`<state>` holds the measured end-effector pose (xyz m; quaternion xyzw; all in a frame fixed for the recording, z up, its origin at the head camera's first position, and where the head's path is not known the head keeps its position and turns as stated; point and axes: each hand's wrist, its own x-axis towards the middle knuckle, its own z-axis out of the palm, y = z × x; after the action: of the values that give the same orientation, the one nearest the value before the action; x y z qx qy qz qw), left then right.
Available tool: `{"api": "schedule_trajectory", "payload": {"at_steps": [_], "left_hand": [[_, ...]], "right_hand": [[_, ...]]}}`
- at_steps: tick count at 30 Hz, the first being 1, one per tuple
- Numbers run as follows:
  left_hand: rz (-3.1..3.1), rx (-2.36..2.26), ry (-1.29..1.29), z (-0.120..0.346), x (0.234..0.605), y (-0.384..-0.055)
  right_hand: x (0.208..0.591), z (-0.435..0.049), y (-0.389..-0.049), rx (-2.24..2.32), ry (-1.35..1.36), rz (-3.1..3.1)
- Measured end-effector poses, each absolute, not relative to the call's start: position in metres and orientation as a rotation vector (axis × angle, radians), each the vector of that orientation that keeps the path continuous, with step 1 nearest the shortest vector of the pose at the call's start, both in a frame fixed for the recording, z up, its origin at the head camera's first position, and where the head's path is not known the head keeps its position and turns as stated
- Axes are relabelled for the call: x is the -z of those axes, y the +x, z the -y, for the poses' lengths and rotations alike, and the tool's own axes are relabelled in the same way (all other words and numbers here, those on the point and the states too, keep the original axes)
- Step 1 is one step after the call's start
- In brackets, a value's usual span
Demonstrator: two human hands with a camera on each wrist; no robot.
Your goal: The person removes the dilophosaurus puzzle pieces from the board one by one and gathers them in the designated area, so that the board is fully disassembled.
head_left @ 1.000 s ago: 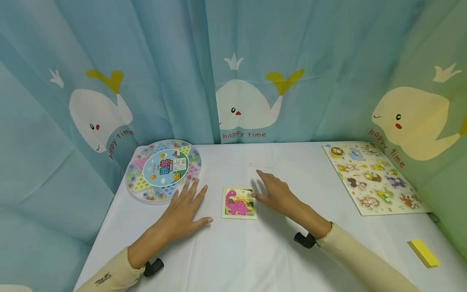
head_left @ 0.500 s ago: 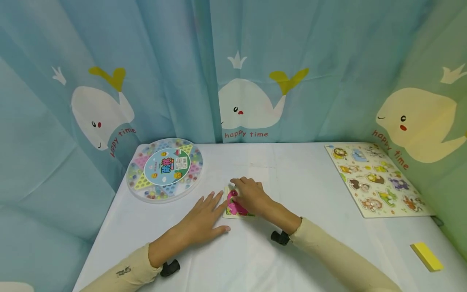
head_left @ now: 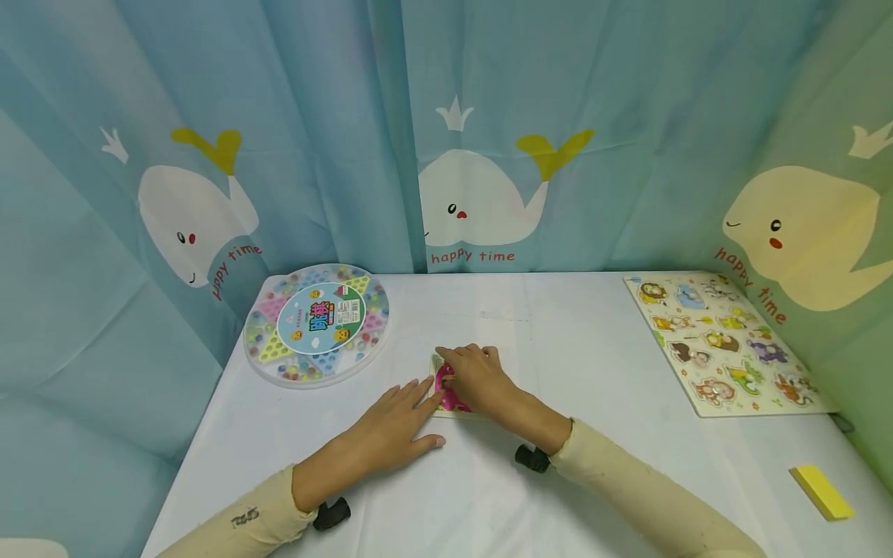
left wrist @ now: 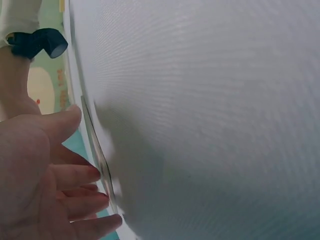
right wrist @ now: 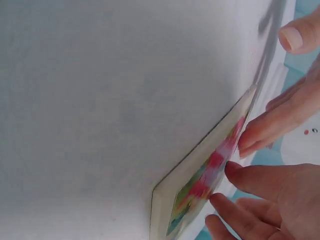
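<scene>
A small square jigsaw puzzle (head_left: pixel 452 403) with a pink dinosaur and a pale border lies flat on the white cloth, partly hidden under my right hand (head_left: pixel 481 380). That hand comes over it from the right, its thumb and fingertips down at the picture. In the right wrist view a gap shows between thumb and index finger at the puzzle's face (right wrist: pixel 205 177). My left hand (head_left: pixel 389 432) lies beside the puzzle's left side, fingers extended, their tips at its border. The left wrist view shows the puzzle edge-on, close to those fingertips.
A round Chinese checkers set (head_left: pixel 317 325) with coloured marbles lies at the back left. At the back right is a wooden animal peg puzzle (head_left: pixel 725 341). A yellow block (head_left: pixel 822 492) sits near the right edge. Blue whale-print curtains (head_left: pixel 335 116) hang around the table.
My right hand has moved left from the puzzle's right side to over its picture. My left hand has shifted right, up to the puzzle's left border.
</scene>
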<state>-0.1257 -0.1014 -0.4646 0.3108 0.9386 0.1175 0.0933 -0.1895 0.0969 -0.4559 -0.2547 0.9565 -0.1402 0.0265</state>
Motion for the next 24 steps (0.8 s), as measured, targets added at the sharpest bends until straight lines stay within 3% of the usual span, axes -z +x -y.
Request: {"api": "schedule_trajectory", "payload": {"at_steps": [24], "left_hand": [[-2.802, -0.236, 0.941, 0.091, 0.457, -0.129]], "right_hand": [[0.441, -0.086, -0.199, 0.253, -0.819, -2.813]]}}
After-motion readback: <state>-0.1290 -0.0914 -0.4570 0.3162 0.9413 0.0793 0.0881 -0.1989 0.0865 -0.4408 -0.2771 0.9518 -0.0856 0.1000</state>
